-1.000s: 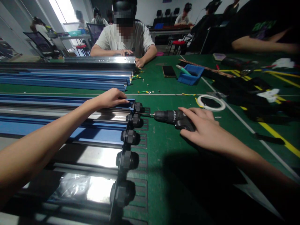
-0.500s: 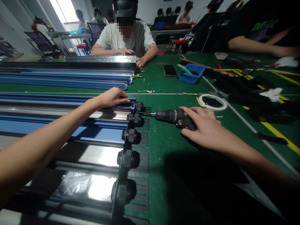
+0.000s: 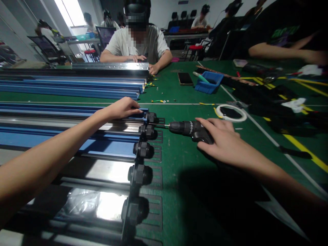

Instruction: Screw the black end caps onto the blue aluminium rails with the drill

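Unmoved, the drill points its long axis left.

I see glossy, smooth metal on the near-left profile; matt black plastic on the drill. Over at far right, the blue bin looks plastic.

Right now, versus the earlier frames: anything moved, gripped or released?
Nothing visibly changed beyond a slight shift of the whole view. Right hand still holds the drill, its bit pointing towards the ends of the profiles; left hand still rests near the ends. Black cable glands, phone and blue bin stayed put.
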Available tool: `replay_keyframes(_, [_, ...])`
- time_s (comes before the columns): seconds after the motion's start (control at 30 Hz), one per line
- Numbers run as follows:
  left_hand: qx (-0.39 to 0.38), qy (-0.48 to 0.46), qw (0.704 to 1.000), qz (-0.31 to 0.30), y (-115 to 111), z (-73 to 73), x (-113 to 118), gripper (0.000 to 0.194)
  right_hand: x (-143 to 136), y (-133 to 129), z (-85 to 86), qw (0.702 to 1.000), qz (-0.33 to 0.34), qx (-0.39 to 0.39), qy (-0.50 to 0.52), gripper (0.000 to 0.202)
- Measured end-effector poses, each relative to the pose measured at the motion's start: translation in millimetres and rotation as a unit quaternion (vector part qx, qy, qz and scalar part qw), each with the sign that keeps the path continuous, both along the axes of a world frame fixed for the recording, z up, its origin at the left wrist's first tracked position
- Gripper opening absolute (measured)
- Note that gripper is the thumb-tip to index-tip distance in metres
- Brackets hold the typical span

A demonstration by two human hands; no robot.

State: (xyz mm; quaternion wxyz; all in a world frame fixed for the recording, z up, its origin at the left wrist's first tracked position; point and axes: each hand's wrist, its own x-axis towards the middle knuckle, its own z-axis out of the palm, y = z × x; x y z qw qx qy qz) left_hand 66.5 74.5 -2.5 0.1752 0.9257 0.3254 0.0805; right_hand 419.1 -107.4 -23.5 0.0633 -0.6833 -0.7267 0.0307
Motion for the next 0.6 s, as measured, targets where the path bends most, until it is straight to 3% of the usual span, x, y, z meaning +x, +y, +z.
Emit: replay_keyframes(0.6, [-0.003, 0.011, 1.000, -0.014, -0.5, 2.5, 1.9, 0.044, -1.9, -2.0, 2.5, 1.000, -0.001, 0.001, -0.011, 0.074])
